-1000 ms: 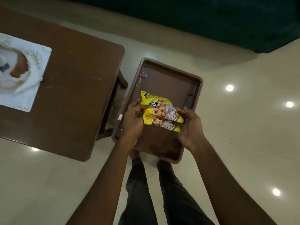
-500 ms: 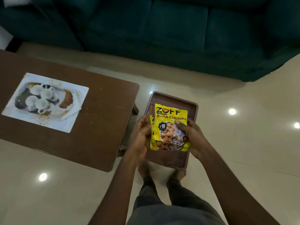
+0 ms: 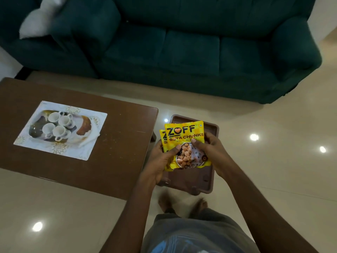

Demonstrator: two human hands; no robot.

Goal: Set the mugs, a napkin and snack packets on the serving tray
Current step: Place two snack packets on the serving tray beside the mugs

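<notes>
Two yellow snack packets (image 3: 185, 137), one behind the other, stand upright between my hands. My left hand (image 3: 160, 157) grips their left edge with the thumb on the front. My right hand (image 3: 212, 152) grips the right side. A brown plastic tray (image 3: 189, 181) is under and behind the packets, held up in my hands above the floor. Several white mugs (image 3: 58, 125) sit on a decorated serving tray (image 3: 85, 125) on a white patterned mat (image 3: 76, 150) on the brown table (image 3: 118, 152). A white napkin (image 3: 91, 140) lies at that tray's right edge.
A dark green sofa (image 3: 182, 52) fills the back of the room, with a white cushion (image 3: 40, 21) at its left. The glossy tiled floor (image 3: 273, 161) lies to the right. My bare feet (image 3: 182, 203) are below the brown tray.
The packets went from lying tilted over the brown tray to standing upright in both hands. The view tilted up, so the sofa and the mugs on the table came into sight.
</notes>
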